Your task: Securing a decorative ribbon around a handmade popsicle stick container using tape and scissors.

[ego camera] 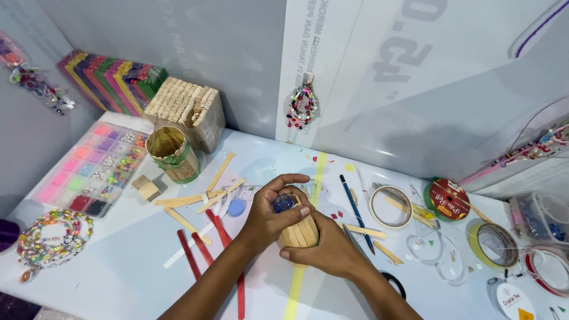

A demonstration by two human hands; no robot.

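Note:
A small cylinder of pale wooden craft sticks (301,232) lies at the middle of the white table. My right hand (323,249) cups it from below and behind. My left hand (271,214) curls over its top end, thumb and fingers around a small blue glass bead or cap (283,203) at the opening. Loose plain craft sticks (201,199) and red craft sticks (204,249) lie just left of my hands.
A finished stick cup (170,152) and a stack of sticks (186,109) stand at the back left, beside a bead organiser tray (89,169) and coloured stick bundles (112,80). A beaded necklace (50,237) lies front left. Tape rolls (448,200), a blue pencil (354,208) and thread spools (548,266) crowd the right.

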